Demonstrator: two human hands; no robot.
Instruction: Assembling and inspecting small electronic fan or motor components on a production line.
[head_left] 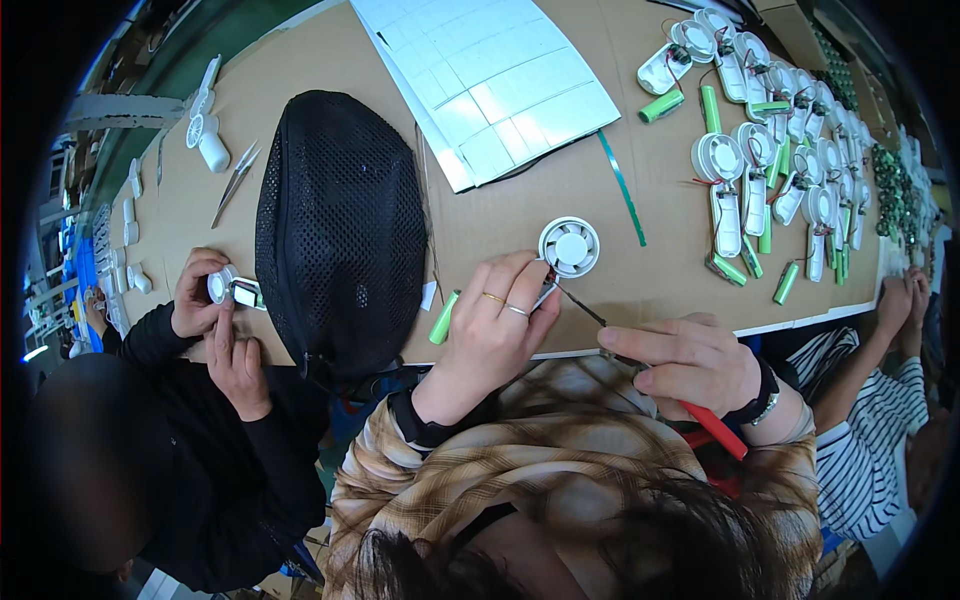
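Note:
My left hand (500, 315), with rings on two fingers, is closed on the neck of a small white handheld fan (572, 248). The round fan head shows beyond the fingertips; most of the handle part is hidden under them. Beside that hand lies a green cylindrical battery (444, 318). My right hand (690, 362) is closed round a slim tool with a red handle (715, 430). Its thin dark tip points up and left to the wires just below the fan head, close to my left fingertips. Whether the tip touches them I cannot tell.
A black mesh bag (345, 220) stands left of my hands, with tweezers (236, 183) beyond it. White sheets (490, 85) lie at the far middle. Rows of opened fans (755, 190) with green batteries fill the right. Co-workers' hands (232, 340) work at left and right.

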